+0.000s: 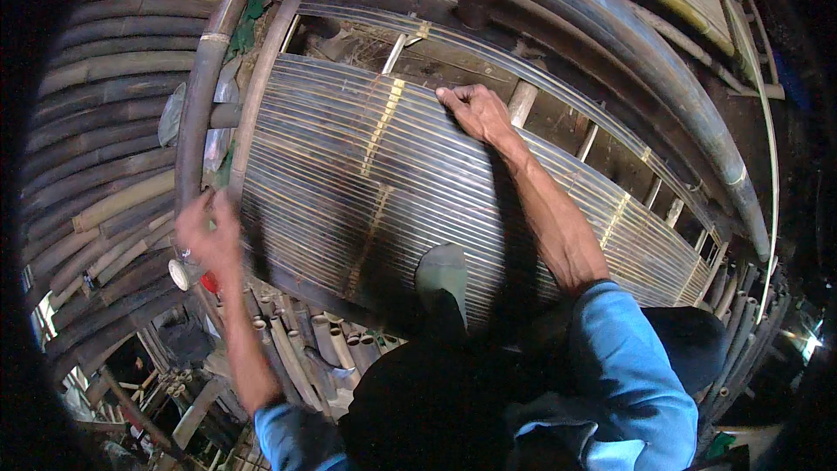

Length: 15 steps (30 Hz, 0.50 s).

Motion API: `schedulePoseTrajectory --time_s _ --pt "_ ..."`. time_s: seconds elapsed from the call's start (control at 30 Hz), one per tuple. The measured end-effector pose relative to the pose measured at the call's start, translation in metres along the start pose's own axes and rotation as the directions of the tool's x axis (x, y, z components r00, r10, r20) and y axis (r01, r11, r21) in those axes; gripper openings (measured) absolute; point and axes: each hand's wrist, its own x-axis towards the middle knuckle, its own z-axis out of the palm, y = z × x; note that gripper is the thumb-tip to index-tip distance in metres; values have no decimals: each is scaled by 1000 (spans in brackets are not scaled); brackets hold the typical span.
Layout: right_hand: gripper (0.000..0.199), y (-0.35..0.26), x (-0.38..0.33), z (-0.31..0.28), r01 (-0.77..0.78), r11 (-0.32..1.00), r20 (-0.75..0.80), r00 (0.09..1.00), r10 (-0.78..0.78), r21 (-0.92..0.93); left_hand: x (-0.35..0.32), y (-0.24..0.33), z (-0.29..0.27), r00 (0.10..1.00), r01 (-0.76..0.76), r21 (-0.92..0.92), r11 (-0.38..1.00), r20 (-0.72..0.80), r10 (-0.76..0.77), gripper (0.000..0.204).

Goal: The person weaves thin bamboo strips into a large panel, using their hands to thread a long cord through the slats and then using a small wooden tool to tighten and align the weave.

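Bamboo poles (131, 64) around; slatted panel (445, 183) lengthwise toward lower right.

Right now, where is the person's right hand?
In the head view, the right hand is right of upper centre, by the far edge of the slatted panel, right of a yellow strip.

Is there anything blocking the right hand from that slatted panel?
Nothing visible does: the right hand is right at the slatted panel's upper edge; whether it touches is unclear. The covered foot shows over the slats lower in view, away from that hand.
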Motion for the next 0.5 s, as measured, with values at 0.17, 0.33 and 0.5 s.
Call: schedulePoseTrajectory --time_s 0.17,0.33,0.5 --pt "46 -2 -1 3 -12 998 -23 1000 10 -61 20 164 159 998 -56 -370 927 -8 57 26" --pt "43 -1 1 11 -54 993 -134 990 40 -100 3 192 191 998 -24 -392 920 37 42 9" --pt "43 -3 0 10 -26 994 -124 992 13 -106 0 199 205 982 -147 116 982 137 131 18"
